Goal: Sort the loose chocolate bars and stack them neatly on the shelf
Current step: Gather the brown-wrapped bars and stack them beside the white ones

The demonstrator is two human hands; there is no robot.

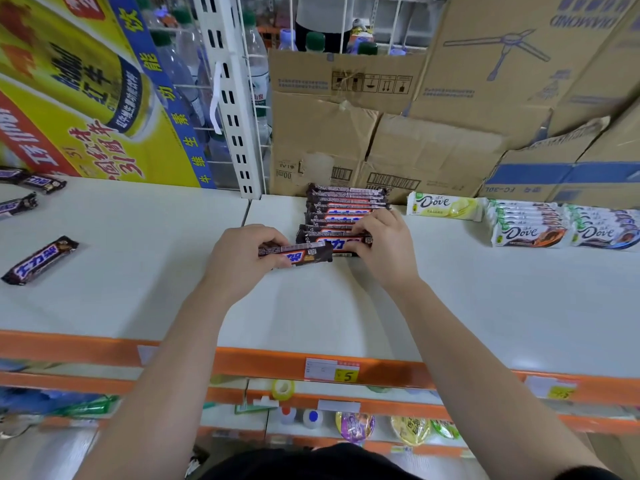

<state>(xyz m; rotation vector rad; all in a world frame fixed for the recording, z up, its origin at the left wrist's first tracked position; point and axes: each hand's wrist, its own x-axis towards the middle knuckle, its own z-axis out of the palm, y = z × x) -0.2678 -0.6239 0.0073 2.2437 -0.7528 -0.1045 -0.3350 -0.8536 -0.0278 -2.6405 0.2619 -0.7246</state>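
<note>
The bar (298, 256) was held just above the shelf (311, 306), lengthwise left to right, its right end overlapping the front of the row (346, 206). The left hand (242, 258) gripped its left half, fingers curled round it. The right hand (384, 244) pinched the right end of the front bars in the row. The hands were close together but not touching.

The row ran from mid-shelf back to the boxes (381, 133), which closed off the rear. Bare shelf lay in front of the row as far as the orange lip (277, 362), which carried a price tag (332, 370).

To the left, loose bars (40, 259) lay scattered, well apart from the row. To the right, Dove bars (526, 230) stood in stacks, separated from the row by a gap. A slotted post (232, 98) rose at the rear, left of the boxes.
</note>
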